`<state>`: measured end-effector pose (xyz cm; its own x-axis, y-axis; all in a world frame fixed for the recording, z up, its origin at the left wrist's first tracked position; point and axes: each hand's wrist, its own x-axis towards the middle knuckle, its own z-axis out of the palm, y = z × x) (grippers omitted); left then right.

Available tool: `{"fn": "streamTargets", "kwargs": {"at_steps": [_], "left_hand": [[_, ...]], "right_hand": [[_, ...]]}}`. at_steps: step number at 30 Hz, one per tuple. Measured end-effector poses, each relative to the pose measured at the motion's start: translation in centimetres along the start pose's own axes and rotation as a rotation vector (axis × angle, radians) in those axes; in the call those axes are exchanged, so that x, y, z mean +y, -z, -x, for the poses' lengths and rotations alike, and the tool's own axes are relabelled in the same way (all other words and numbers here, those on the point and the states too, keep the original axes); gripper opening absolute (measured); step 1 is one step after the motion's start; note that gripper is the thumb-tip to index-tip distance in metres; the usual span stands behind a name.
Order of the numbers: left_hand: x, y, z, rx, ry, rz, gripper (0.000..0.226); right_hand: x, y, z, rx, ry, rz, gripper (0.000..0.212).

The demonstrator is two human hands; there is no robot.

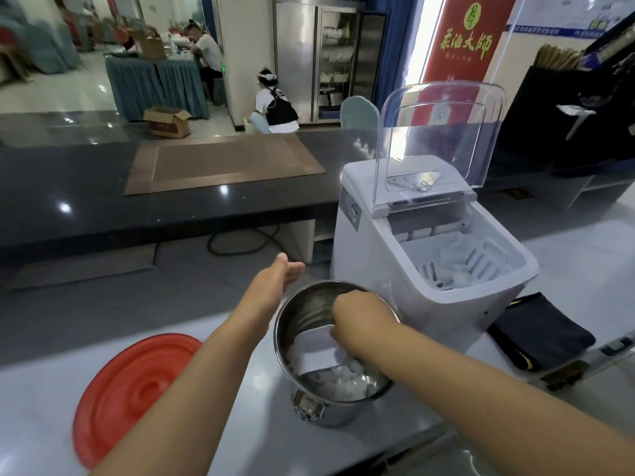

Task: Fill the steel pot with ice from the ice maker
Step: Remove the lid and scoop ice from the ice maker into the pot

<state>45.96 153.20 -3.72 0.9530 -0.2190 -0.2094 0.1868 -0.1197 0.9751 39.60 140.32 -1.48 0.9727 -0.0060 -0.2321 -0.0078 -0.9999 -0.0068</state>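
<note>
The pot (328, 417) stands on the table (48, 403) just in front of the ice maker (374, 269), with some ice (343, 384) lying at its bottom. The right hand (359, 319) reaches into the pot, its grip clenched around a white scoop (318, 350) tipped mouth-down over the ice. The left hand (275, 281) is stretched out just beside the pot's far rim, grip released and fingers straight; whether it touches the rim I cannot tell. The ice maker's clear lid (443, 139) stands raised. A red lid (137, 386) lies left of the pot.
</note>
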Motion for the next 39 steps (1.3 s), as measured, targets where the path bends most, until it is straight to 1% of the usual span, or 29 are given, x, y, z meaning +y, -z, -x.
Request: {"fn": "streamTargets", "kwargs": {"at_steps": [7,9,12,13,15,16,17,19,21,23,27,28,32,34,37,39], "left_hand": [[-0.2,-0.6,-0.4,-0.012,0.007,0.032,0.056],[0.0,-0.8,-0.5,-0.009,0.002,0.045,0.057],[0.6,-1.1,-0.8,-0.005,-0.021,0.050,0.058],[0.8,-1.2,-0.9,-0.003,-0.029,0.048,0.058],[1.4,-1.7,-1.4,-0.003,-0.049,0.038,0.058],[1.7,-2.1,-1.6,-0.004,-0.059,0.038,0.058],[2.0,-2.3,-1.8,0.000,-0.065,0.042,0.057],[2.5,-3.1,-2.1,0.012,-0.070,0.059,0.055],[3.1,-4.0,-2.3,0.016,-0.068,0.057,0.053],[3.7,-5.0,-2.5,0.011,-0.063,0.065,0.049],[4.6,-7.0,-2.8,-0.013,-0.084,0.033,0.029],[4.6,-7.4,-3.0,-0.023,-0.104,0.017,0.028],[5.2,-9.3,-3.3,-0.044,-0.142,-0.060,0.051],[5.4,-10.1,-3.5,-0.048,-0.146,-0.086,0.059],[5.2,-10.5,-4.2,-0.037,-0.125,-0.100,0.070],[4.9,-10.3,-4.9,-0.034,-0.112,-0.099,0.080]], "right_hand": [[-0.1,1.5,-0.2,0.049,0.076,0.064,0.016],[0.2,2.5,0.1,0.065,0.089,0.096,0.015],[0.9,4.8,0.8,0.095,0.088,0.074,0.009],[1.2,5.7,1.1,0.117,0.088,0.064,0.014],[2.1,7.4,1.8,0.149,0.089,0.035,0.033],[2.8,8.2,2.0,0.171,0.088,0.015,0.036],[3.4,8.9,2.2,0.196,0.087,-0.002,0.033],[5.0,10.2,2.5,0.243,0.064,-0.013,0.026],[7.0,11.3,2.4,0.256,0.020,-0.030,0.028],[9.2,12.2,2.2,0.256,-0.053,-0.098,0.029],[13.9,13.2,1.5,0.290,-0.160,-0.128,0.027],[15.0,13.2,1.3,0.295,-0.181,-0.131,0.027],[18.7,13.2,0.7,0.304,-0.237,-0.123,0.032],[19.9,13.1,0.5,0.335,-0.237,-0.038,0.031],[20.8,12.1,-0.1,0.415,-0.177,0.281,0.024],[21.3,11.0,-0.6,0.430,-0.073,0.470,0.014]]}}
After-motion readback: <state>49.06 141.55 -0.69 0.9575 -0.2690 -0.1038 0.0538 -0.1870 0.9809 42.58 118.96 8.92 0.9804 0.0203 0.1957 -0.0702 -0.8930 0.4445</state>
